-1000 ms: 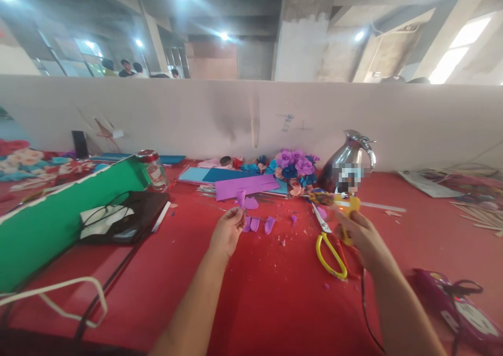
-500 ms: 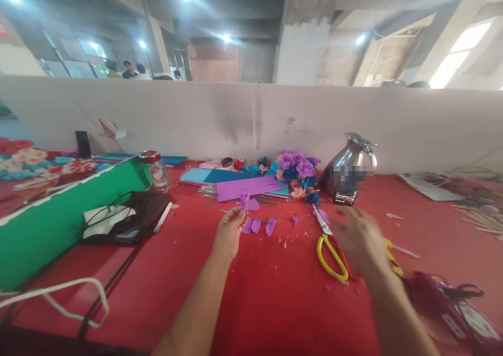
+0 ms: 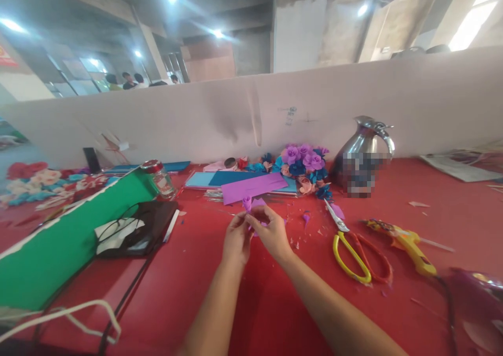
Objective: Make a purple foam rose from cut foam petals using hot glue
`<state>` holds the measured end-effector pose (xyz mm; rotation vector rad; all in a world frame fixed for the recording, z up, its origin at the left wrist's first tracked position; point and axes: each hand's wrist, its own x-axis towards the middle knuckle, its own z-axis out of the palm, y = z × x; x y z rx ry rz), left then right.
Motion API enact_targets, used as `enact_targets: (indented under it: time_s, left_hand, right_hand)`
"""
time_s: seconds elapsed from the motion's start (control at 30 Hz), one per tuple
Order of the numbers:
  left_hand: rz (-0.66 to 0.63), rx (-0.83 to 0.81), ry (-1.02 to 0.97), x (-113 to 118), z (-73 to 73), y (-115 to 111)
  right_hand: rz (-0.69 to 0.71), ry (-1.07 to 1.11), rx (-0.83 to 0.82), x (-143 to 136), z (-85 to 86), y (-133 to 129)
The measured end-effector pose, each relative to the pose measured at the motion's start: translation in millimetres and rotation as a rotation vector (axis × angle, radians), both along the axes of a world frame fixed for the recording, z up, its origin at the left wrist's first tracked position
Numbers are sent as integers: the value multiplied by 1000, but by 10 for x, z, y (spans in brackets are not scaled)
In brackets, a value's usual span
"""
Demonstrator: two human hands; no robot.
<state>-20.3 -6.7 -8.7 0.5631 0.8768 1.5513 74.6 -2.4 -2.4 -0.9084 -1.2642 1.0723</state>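
Note:
A small purple paper flower, rolled like a bud, stands upright at my fingertips. My left hand pinches it from below. My right hand meets the left, its thumb and fingers closed at the flower's base. Both hands hide most of the loose purple petals behind them. Just beyond lies a sheet of purple crepe paper over blue sheets. Scissors with yellow and red handles lie partly open to the right, beside a yellow glue gun.
Finished paper flowers are heaped at the back, left of a steel jug. A lidded glass jar, a dark pouch and a green board stand left. Scraps dot the red table.
My right hand has swung left from beside the scissors and glue gun to join my left hand at the flower. The view has shifted slightly, and the glue gun now shows fully.

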Motion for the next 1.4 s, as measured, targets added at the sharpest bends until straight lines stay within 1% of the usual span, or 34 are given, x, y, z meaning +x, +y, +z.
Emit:
enact_targets:
  time_s: [0.1,0.2,0.37,0.5,0.67,0.8,0.87,0.97,1.07,1.17,1.23,1.3,1.4]
  left_hand:
    - [-4,-13,-4,9,2,-5]
    - [-18,-16,8,10,-14,-4]
    - [-40,-31,-6,3,-37,10]
    - [-47,-37,8,-7,-7,8]
    - [-24,-38,77,-18,60,-7]
    - [13,-15,129,-23,64,-2]
    - [55,12,168,-23,46,1]
    - [109,51,204,-40,17,-33]
    - [123,58,202,-118,0,-132]
    - [177,63,189,-253,-22,-236]
    - [223,73,134,-345,-36,-257]
    - [243,63,56,-421,-42,-232]
    - [270,45,27,-498,-39,-156]
  right_hand:
    - [-8,13,-55,-1,-3,11]
    - [1,37,-70,6,-39,26]
    - [38,133,-116,24,-82,38]
    - [36,189,-162,-9,-95,26]
    - [22,190,-173,-19,-125,21]
    - [80,176,-148,2,-102,44]
    - [90,152,-105,18,-77,40]
    - [19,96,-50,51,-57,-4]
    - [-79,55,-62,73,-73,-69]
    - [-112,13,-79,42,-109,-123]
    - [-85,-34,-52,-7,-127,-164]
    - [-33,-119,1,-55,-131,-226]
    - [105,-340,128,-83,-114,-372]
